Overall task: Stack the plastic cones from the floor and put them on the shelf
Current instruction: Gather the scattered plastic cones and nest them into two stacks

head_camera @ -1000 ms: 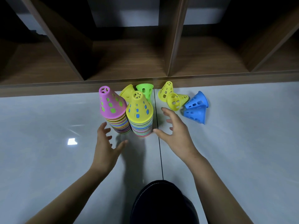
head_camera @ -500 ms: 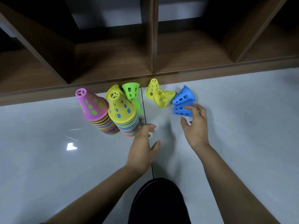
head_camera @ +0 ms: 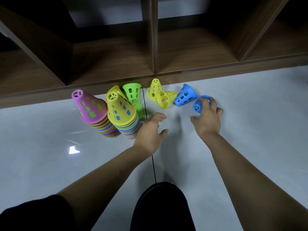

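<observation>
Loose cones are being gathered: the right hand [head_camera: 207, 120] curls its grip round a blue cone [head_camera: 199, 105] at centre right, the left hand [head_camera: 150, 130] hangs wide-gripped beside the yellow-topped stack [head_camera: 122, 117], onto which that cone probably goes next.

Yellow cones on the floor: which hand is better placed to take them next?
Probably the left hand: it is open and empty, near the yellow cones. The right hand grips a blue cone.

A glossy pale tiled floor [head_camera: 41, 130] meets a dark wooden shelf [head_camera: 191, 47].
</observation>
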